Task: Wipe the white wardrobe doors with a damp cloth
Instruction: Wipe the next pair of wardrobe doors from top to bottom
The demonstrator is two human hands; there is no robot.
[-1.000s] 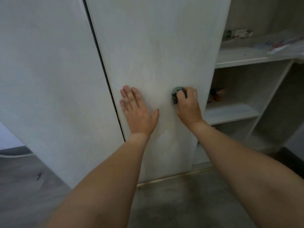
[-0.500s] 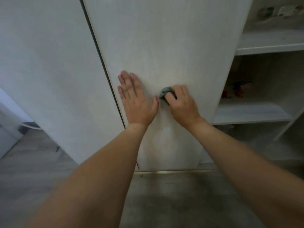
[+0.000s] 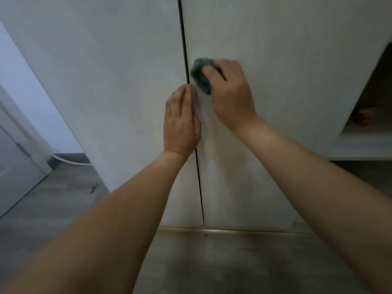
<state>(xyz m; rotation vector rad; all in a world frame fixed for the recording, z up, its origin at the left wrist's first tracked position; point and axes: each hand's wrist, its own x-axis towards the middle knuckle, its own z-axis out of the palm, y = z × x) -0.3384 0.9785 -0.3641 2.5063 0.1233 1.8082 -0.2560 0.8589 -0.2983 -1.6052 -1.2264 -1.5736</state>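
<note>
Right hand (image 3: 231, 96) grips grey cloth (image 3: 200, 75) on right door (image 3: 275, 60); left hand (image 3: 181, 122) flat across door gap (image 3: 183, 39), fingers straight; open shelf (image 3: 360, 145) at right.

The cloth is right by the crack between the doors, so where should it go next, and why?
Probably back rightward across the right door. The right hand presses the cloth beside the gap, with the left hand just below.

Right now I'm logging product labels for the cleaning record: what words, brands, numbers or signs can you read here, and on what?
None can be read.
Right wardrobe door, left door and cloth: no print shows.
Small orange things on the shelf: too blurred to tell.
</note>
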